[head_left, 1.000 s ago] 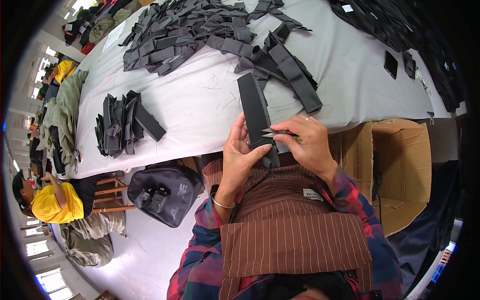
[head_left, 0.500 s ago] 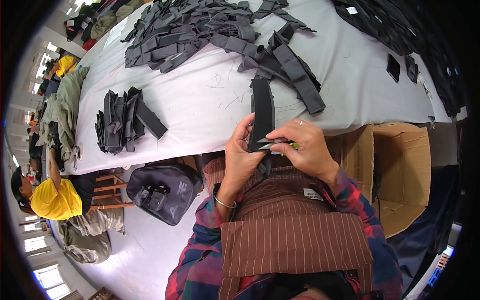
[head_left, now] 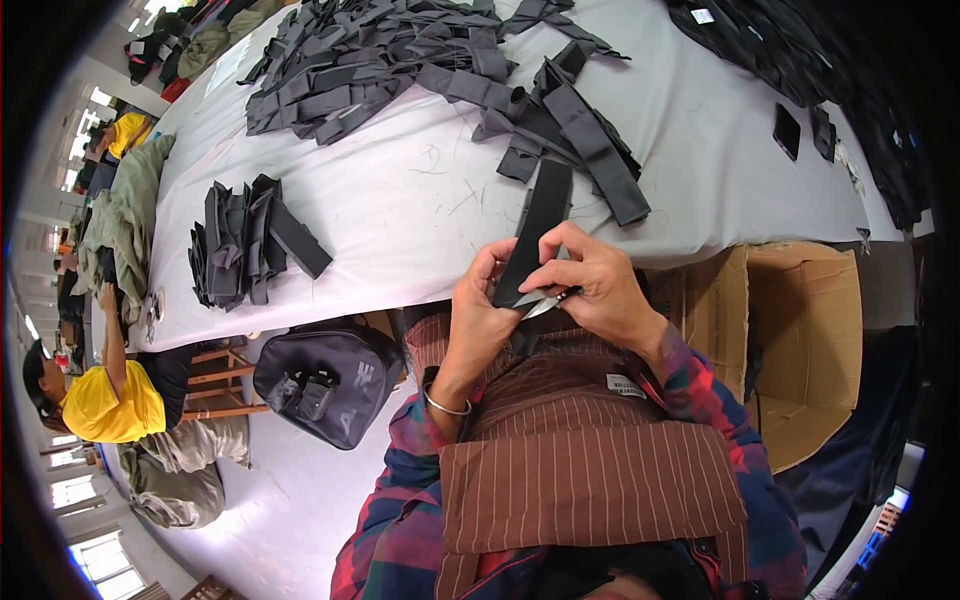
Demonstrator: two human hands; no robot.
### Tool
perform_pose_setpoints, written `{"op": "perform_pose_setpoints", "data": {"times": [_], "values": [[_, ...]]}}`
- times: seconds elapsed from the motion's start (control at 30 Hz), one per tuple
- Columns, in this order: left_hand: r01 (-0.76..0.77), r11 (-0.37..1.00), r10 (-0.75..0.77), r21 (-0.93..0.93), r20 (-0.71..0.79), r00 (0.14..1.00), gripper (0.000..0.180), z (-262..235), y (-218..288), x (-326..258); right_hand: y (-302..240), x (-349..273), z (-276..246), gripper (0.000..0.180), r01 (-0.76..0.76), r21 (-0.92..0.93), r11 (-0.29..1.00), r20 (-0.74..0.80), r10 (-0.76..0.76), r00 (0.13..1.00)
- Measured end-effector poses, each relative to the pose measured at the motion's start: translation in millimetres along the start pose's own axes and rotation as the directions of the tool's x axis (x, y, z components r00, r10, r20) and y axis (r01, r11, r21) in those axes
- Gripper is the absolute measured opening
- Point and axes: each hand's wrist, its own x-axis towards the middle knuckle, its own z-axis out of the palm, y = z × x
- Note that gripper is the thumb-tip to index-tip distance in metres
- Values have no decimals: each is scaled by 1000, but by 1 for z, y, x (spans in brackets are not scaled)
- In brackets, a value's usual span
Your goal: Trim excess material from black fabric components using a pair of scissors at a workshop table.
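Note:
My left hand [head_left: 480,312] is closed around the lower end of a black fabric strip [head_left: 543,215], its thumb and fingers pinching the edge. The strip's far end reaches over the table edge. In my right hand [head_left: 608,292] is a pair of thread snips [head_left: 541,303], with the pale pointed blades at the strip's lower end, near my left thumb. Both hands are just above my brown striped apron [head_left: 590,490]. Just beyond the strip is a loose heap of dark strips [head_left: 590,145]. Most of the snips' handle is hidden by my fingers.
A large pile of dark strips [head_left: 370,70] covers the far side of the white table [head_left: 400,220], with a smaller stack [head_left: 240,240] at left. A phone [head_left: 787,132] lies right. A cardboard box [head_left: 805,350] and black bag [head_left: 330,385] flank me. A person in yellow [head_left: 115,400] is at far left.
The strip has tilted, its far end swinging right. My right hand has turned, and the snips' blades have shifted slightly right and now angle down to the left.

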Motion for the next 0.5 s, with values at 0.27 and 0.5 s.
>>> {"op": "perform_pose_setpoints", "data": {"times": [0.27,0.5], "values": [[90,978,-73,-186,94,993,52,-6,-8,-3,11,4,3,9,-144,420,896,-222,256,941],[221,975,-222,19,118,968,36,-5,-11,1,20,-1,6,6,-210,854,477,-75,511,856]]}}
